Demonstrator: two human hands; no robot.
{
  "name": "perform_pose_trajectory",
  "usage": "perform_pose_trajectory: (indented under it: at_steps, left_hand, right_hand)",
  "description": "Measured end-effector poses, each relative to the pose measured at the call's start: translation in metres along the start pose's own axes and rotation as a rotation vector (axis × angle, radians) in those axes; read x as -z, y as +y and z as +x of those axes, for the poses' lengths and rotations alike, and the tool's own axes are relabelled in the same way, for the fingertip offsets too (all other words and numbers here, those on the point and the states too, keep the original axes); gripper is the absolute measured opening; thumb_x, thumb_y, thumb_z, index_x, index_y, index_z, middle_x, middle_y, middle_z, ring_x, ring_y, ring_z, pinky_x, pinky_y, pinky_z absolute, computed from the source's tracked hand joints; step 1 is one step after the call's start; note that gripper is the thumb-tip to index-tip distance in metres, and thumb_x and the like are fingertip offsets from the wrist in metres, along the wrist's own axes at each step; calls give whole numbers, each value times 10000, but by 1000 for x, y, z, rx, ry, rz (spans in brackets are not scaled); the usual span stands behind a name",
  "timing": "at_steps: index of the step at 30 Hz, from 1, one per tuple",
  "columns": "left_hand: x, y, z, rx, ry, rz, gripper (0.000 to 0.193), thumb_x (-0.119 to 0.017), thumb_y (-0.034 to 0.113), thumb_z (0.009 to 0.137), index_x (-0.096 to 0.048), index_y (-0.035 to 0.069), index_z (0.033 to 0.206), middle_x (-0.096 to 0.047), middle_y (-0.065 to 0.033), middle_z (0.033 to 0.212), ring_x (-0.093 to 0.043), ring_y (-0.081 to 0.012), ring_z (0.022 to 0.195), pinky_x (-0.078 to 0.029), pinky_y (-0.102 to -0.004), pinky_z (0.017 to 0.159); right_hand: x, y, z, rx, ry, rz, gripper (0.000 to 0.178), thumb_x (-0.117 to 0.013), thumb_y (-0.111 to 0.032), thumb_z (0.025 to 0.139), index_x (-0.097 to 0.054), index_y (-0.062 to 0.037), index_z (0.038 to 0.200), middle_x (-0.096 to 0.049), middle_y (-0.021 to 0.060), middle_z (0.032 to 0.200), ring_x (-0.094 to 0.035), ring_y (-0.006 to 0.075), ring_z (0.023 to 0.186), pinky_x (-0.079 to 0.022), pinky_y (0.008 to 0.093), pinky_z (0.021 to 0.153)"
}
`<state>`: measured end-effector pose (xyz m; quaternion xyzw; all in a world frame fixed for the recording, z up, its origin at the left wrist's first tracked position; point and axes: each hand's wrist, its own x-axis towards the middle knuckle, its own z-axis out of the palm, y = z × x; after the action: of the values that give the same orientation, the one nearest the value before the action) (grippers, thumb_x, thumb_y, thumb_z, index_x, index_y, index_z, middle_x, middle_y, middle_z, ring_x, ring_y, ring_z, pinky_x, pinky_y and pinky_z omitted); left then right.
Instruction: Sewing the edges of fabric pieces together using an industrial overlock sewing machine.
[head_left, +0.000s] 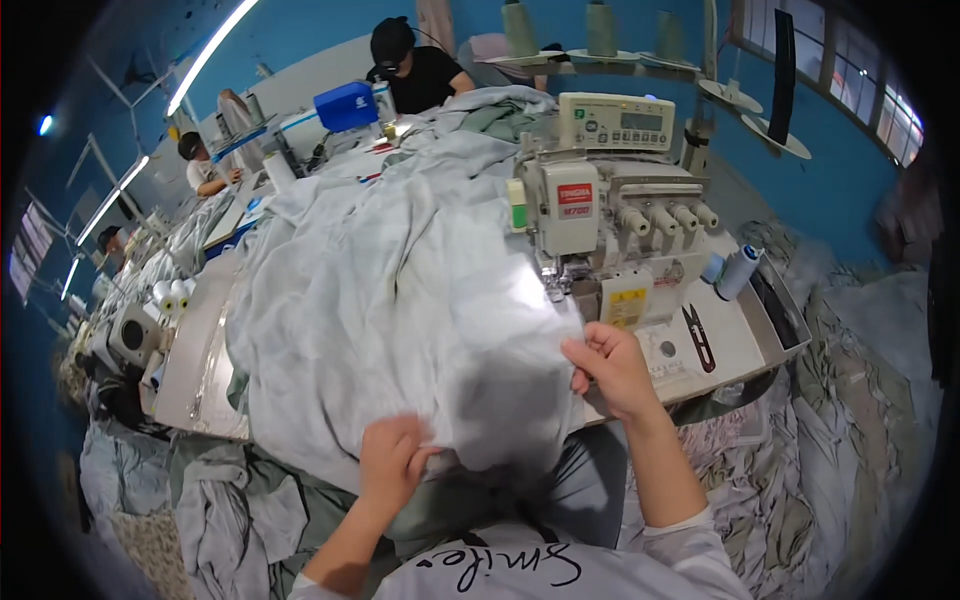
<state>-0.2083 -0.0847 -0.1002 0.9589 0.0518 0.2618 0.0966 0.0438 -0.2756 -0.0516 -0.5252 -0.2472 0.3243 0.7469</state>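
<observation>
A large sheet of pale grey fabric [400,290] lies heaped over the sewing table [200,370], spreading from the far left down to the near edge, where both hands work it. The left hand [395,460] is closed narrow, its fingers pinching a fold of the cloth at the near edge of the table. The right hand [612,368] is also closed on the cloth, pinching its right edge just near the overlock sewing machine [600,215], below and a little to the right of the presser foot. As a judgement, the step in hand looks like lining up an edge to feed under the foot; doing it well calls for keeping the 2 pinched points level so the edge runs flat and straight, letting the heavy bulk on the left rest on the table so it does not drag, and keeping fingertips clear of the needle area. A pair of thread snips [700,338] lies on the machine bed to the right, with a pale blue thread cone [738,272] beyond it. No box or bin shows clearly; the stand [610,55] behind the machine carries 3 cones on its discs, and loose fabric offcuts [850,420] pile on the floor at the right. Other people sit at machines farther off on the left and far side.
</observation>
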Motion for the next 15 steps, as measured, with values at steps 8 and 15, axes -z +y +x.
perform_pose_trajectory:
  at_steps: [8,15]
  left_hand:
    - [11,-38,12,418,600,-517,100,-501,121,898,-488,23,916,-520,-81,977,-482,-151,934,-374,-274,848]
    - [51,-61,91,325,770,-513,158,-550,155,893,-457,28,907,-519,-93,957,-487,-160,899,-370,-263,851]
  right_hand:
    - [-4,2,0,-19,15,-25,205,-634,-132,841,-507,-51,702,-546,-6,596,-519,47,477,-401,177,447]
    - [-2,5,1,-42,29,-2,170,-665,-150,818,-561,-17,812,-556,3,635,-523,57,466,-416,177,444]
